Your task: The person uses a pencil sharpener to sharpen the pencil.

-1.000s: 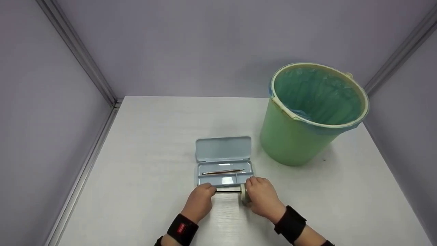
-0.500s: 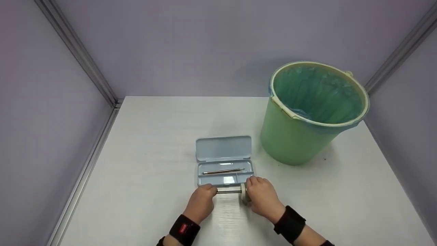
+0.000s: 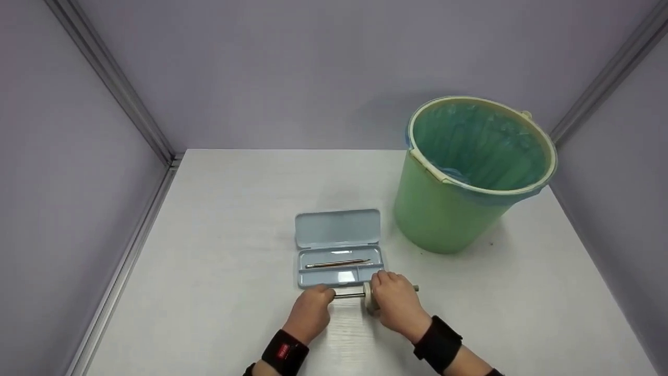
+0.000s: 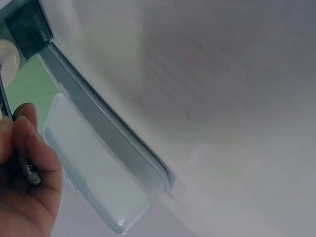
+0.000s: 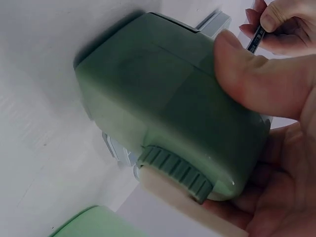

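My left hand (image 3: 311, 312) pinches a dark pencil (image 3: 348, 296) near its rear end; its metal-looking end (image 4: 33, 177) shows among the curled fingers in the left wrist view. The pencil's other end meets the pale round face of a green crank pencil sharpener (image 5: 163, 98). Around the sharpener's body my right hand (image 3: 399, 305) is wrapped, thumb on one side and fingers on the other. A ridged green hub and a cream crank arm (image 5: 182, 200) stick out of the sharpener. Just beyond both hands lies an open light-blue pencil case (image 3: 339, 228), with slim pencils (image 3: 336, 263) inside.
A tall green bucket (image 3: 443, 219) with a bag liner stands behind and right of the pencil case. The white table (image 3: 235, 219) is bounded by grey panels (image 3: 292, 73) at the back and sides.
My left hand has moved slightly towards the sharpener, so less of the pencil shows between the hands. A small handle end now shows right of my right hand. The head view has shifted slightly.
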The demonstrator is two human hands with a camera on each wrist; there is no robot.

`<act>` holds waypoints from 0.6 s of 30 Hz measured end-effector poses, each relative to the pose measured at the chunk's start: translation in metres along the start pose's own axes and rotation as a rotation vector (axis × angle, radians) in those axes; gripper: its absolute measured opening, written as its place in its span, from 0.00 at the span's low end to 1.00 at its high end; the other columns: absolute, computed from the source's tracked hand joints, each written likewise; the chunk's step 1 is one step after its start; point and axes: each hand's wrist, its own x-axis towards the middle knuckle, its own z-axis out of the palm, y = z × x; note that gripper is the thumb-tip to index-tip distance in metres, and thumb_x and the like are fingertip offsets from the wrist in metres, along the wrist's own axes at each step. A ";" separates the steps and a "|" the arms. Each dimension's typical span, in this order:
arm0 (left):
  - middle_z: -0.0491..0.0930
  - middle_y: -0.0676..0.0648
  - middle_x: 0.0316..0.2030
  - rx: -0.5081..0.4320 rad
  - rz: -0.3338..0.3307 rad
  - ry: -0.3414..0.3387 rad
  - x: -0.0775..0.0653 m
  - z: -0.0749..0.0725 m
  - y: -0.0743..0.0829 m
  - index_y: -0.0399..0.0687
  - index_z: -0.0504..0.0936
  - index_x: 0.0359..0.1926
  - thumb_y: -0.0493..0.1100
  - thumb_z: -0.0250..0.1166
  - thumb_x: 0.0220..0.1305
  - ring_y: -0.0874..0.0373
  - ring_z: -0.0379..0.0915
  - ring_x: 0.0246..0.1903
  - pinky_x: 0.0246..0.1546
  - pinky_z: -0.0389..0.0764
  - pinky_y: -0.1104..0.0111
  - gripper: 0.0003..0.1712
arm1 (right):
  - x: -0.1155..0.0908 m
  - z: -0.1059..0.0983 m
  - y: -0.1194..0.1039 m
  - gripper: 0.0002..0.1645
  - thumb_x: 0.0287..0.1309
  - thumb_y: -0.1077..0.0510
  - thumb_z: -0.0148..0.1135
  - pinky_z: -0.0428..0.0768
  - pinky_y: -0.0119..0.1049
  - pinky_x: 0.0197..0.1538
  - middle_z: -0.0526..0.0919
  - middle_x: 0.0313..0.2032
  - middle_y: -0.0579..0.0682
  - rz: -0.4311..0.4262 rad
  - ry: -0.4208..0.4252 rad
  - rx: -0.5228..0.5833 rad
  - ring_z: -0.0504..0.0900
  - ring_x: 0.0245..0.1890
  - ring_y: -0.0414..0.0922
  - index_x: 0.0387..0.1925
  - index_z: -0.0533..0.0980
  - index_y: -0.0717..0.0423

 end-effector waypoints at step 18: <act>0.82 0.48 0.35 0.024 0.042 0.002 0.000 -0.010 0.001 0.43 0.85 0.43 0.40 0.73 0.52 0.55 0.79 0.36 0.40 0.80 0.64 0.15 | -0.026 -0.028 0.025 0.40 0.49 0.49 0.75 0.73 0.58 0.62 0.81 0.53 0.59 0.083 -0.035 0.320 0.78 0.57 0.56 0.60 0.72 0.64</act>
